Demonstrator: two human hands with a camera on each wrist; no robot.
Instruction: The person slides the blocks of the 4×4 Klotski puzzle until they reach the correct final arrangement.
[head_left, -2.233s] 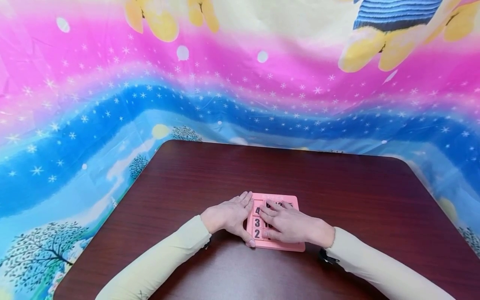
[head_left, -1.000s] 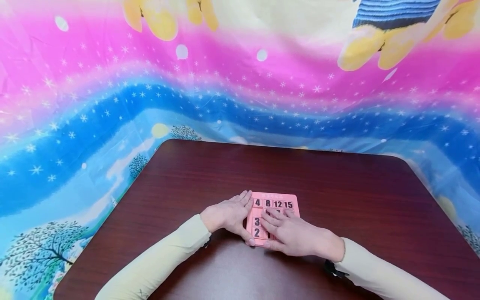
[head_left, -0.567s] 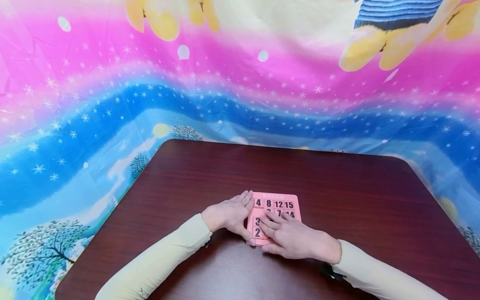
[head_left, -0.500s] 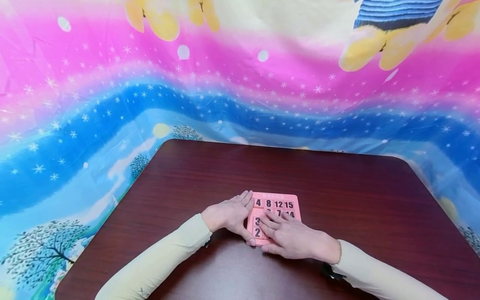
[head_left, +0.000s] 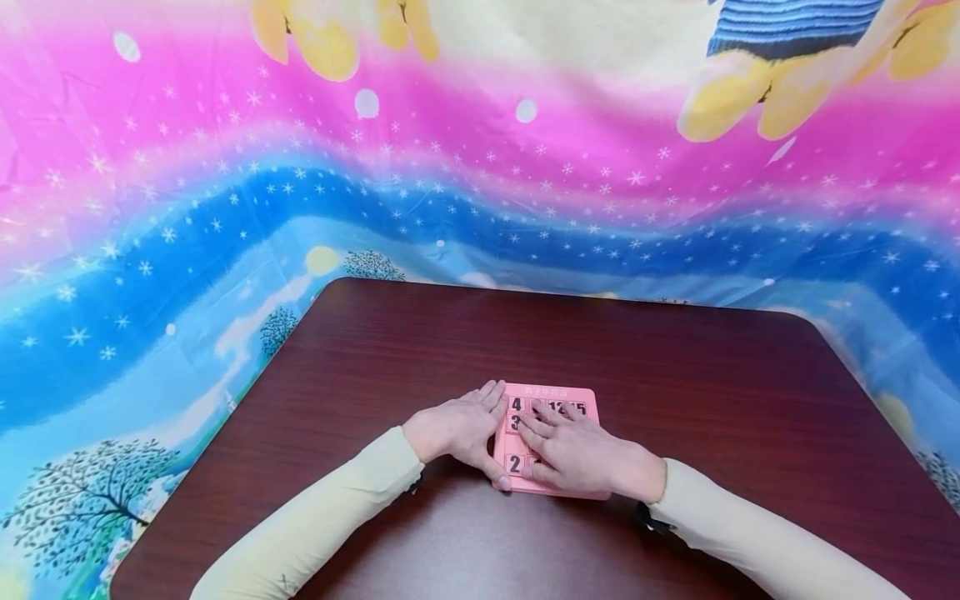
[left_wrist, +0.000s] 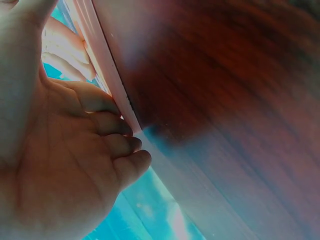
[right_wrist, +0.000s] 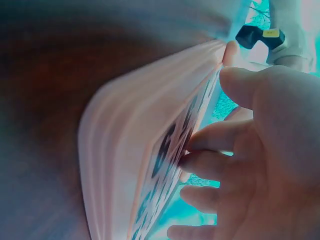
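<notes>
A pink number slide puzzle [head_left: 603,493] lies on the table with its black-numbered tiles facing up. Along its left edge rests my left hand [head_left: 455,429], fingers extended at the far corner and thumb at the near one. My right hand [head_left: 577,450] lies over the tiles, its fingertips by the 3 tile [head_left: 514,423], which sits right below the 4 tile [head_left: 516,404]. A bare slot shows between the 3 and the 2 tile [head_left: 514,464]. Most of the middle and right tiles are hidden under my right hand. In the right wrist view, slightly bent fingers touch the puzzle's face.
The dark brown wooden table [head_left: 420,342] has rounded corners and extends around the puzzle. Behind it hangs a colourful printed cloth [head_left: 480,175] with snowflakes and trees. A small black device [head_left: 652,517] is strapped at my right wrist.
First the 4 tile moved up into the top row, then the 3 tile moved up below it. My right hand drew back toward me, then went forward again. My left hand stayed put.
</notes>
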